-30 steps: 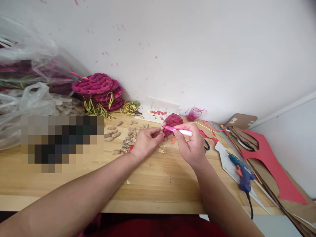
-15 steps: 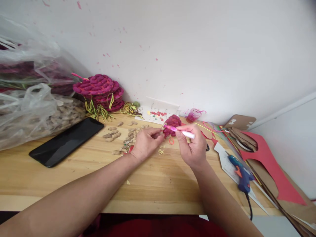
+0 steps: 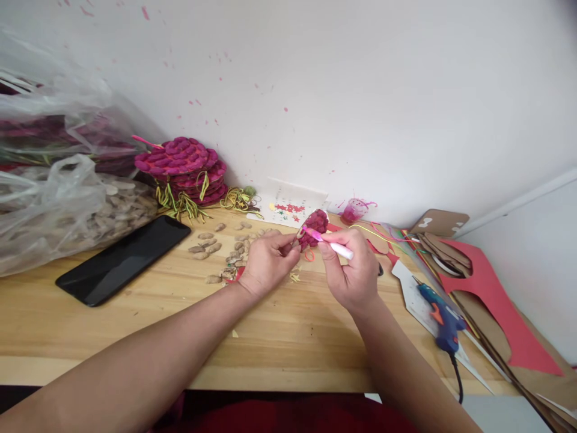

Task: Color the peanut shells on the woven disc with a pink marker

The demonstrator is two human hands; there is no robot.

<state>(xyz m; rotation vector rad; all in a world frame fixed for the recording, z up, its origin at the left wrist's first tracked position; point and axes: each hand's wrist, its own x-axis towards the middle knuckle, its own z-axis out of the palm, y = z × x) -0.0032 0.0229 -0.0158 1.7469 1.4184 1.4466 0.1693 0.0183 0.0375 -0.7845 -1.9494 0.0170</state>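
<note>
Between the fingers and thumb of my left hand [image 3: 271, 263] is the edge of a small craft piece [image 3: 318, 222], covered with magenta-painted peanut shells and tilted up. My right hand [image 3: 354, 273] grips a paintbrush [image 3: 341, 249] with a white handle and a pink-stained front end. The brush tip meets the near left edge of the piece, close to my left fingertips. An orange-pink loop [image 3: 309, 255] hangs just below the piece. Loose unpainted peanut shells [image 3: 241, 248] lie left of my left hand, and small yellow stars [image 3: 294, 277] rest on the table between my hands.
Stacked magenta discs [image 3: 180, 162], plastic bags [image 3: 54, 198] and a black phone [image 3: 124, 258] occupy the left. A paint cup [image 3: 354, 211] stands behind, beside a white sheet [image 3: 265, 211] with star pieces. A glue gun [image 3: 444, 319] and red card [image 3: 496, 300] lie right.
The craft piece has turned slightly in my left fingers. The brush and my right hand have shifted slightly, with the tip a little further right and the handle end lower.
</note>
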